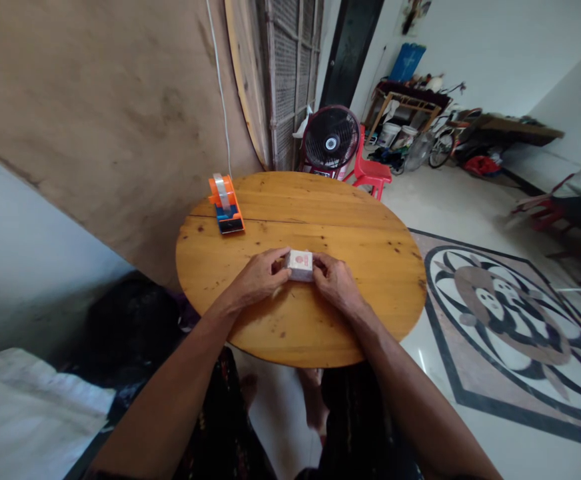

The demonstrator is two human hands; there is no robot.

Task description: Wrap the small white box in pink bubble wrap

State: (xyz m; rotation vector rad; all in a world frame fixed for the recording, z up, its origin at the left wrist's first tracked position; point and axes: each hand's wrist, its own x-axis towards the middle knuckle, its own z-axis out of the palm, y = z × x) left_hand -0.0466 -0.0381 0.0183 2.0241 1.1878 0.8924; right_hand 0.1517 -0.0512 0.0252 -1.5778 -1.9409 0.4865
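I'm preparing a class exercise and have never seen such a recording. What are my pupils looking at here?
There is no machine: these are a person's bare hands. The one picture comes from a camera on that person's head, looking forward and down, so the forearms enter from below. The left hand and right hand hold a small pale box, one at each end. Beneath is a round wooden table; an orange-and-blue tape dispenser stands near its far edge, on the left.

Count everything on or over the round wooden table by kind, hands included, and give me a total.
Small white box: 1
Tape dispenser, tape included: 1
Hands, left hand and right hand: 2
Total: 4
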